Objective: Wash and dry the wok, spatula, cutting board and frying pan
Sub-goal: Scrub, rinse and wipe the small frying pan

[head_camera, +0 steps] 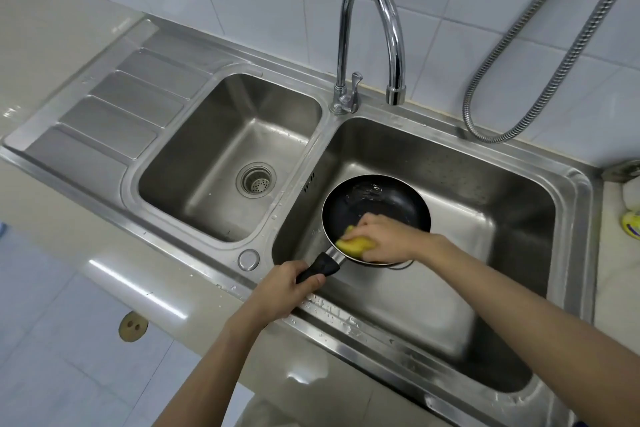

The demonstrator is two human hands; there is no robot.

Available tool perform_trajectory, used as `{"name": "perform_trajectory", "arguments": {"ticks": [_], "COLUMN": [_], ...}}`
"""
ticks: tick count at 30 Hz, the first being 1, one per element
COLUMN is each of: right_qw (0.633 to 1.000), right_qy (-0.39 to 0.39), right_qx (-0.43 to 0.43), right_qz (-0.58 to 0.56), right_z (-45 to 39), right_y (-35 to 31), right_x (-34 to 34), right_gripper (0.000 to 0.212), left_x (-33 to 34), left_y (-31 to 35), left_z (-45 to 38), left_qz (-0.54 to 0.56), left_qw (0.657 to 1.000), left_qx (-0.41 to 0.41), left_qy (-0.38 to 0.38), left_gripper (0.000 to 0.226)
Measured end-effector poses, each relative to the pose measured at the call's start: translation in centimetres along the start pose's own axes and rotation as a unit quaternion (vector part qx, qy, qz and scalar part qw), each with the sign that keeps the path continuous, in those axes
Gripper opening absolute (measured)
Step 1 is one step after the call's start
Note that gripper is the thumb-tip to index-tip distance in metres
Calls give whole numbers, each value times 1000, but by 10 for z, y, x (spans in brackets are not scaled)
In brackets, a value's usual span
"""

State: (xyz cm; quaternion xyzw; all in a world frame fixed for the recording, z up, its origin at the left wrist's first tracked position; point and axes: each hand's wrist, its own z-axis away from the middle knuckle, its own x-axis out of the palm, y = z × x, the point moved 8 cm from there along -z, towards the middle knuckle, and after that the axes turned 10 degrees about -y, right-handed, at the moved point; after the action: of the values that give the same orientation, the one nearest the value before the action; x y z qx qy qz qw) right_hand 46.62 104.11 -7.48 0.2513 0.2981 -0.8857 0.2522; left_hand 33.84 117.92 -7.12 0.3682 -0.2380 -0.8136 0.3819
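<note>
Two bare forearms reached up from the bottom of the frame toward a steel double sink (pixel 568 204) set in a pale glossy worktop (pixel 52 55). The left hand (pixel 282 289), just below the centre, had its fingers curled round the black handle (pixel 320 270) of the frying pan (pixel 367 199), over the front rim of the right basin. The pan sat in the right basin, right of the frame's centre, close to the divider between the two bowls, its dark inside facing up and showing a wet sheen near the far edge. The right hand (pixel 384 239) lay over the pan's near side, fingers curled on a yellow sponge (pixel 355 246) and pressing it against the inside of the pan by the handle joint. The left basin, in the middle left, showed its round strainer drain (pixel 256 179), with a ribbed draining board (pixel 117 107) running off to the upper left. A curved chrome tap (pixel 375 31) rose at the top centre behind the divider, its spout over the right basin. A flexible metal hose (pixel 540 55) looped down the white wall tiles at upper right. A yellow bottle (pixel 631 224) stood at the right edge, cut off by the frame. Water drops lay on the sink's front rim near the left hand.
</note>
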Motion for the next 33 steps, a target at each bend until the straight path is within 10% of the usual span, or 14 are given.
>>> {"name": "perform_trajectory", "arguments": {"ticks": [6, 12, 21, 30, 33], "right_qw": [973, 941, 980, 696, 741], "right_qy": [180, 167, 107, 551, 555], "right_qx": [105, 210, 136, 26, 58], "right_qz": [97, 208, -98, -459, -373], "right_z": [-11, 3, 29, 157, 171], "right_y": [-11, 36, 50, 67, 80], "right_x": [-11, -28, -1, -53, -59], "right_gripper": [59, 49, 43, 35, 33], "left_x": [3, -22, -34, 1, 15], "left_y": [11, 28, 52, 73, 75], "left_z": [7, 18, 17, 8, 6], "left_qz": [-112, -71, -79, -14, 87], "left_qw": [993, 997, 994, 978, 965], "left_qx": [7, -21, -44, -41, -52], "left_qy": [-28, -32, -54, -205, -241], "left_gripper": [31, 25, 14, 16, 18]}}
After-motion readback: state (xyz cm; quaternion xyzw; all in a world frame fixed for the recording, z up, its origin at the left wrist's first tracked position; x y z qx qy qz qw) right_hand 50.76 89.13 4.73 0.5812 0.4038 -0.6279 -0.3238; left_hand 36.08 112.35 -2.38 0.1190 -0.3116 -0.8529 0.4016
